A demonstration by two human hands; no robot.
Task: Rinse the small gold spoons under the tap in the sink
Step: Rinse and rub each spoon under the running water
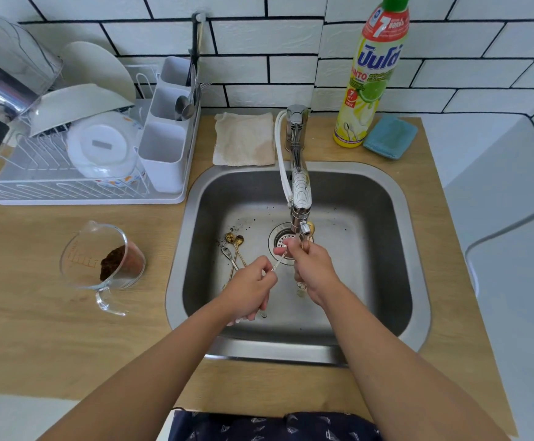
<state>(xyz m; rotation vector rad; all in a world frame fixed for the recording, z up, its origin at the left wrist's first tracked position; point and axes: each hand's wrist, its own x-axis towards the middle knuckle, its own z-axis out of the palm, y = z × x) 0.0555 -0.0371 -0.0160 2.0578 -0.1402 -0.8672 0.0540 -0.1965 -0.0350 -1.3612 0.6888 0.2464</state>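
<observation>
Both hands are over the steel sink [383, 198], below the tap [300, 192]. My left hand [249, 291] pinches the handle of a small spoon [277, 264] that slants up toward the spout. My right hand [311, 265] grips another gold spoon [309, 230], its bowl right by the nozzle and its handle end poking out below the palm; the fingertips of this hand also touch the left spoon's upper end. Three small spoons [235, 246] lie on the sink floor to the left of the drain [280, 240], among dark specks. I cannot make out any water stream.
A dish rack [68, 173] with bowls, plates and a cutlery caddy stands at the back left. A glass measuring jug [103, 265] with brown grounds sits left of the sink. Behind it lie a folded cloth [243, 138], a dish soap bottle [370, 78] and a blue sponge [389, 136].
</observation>
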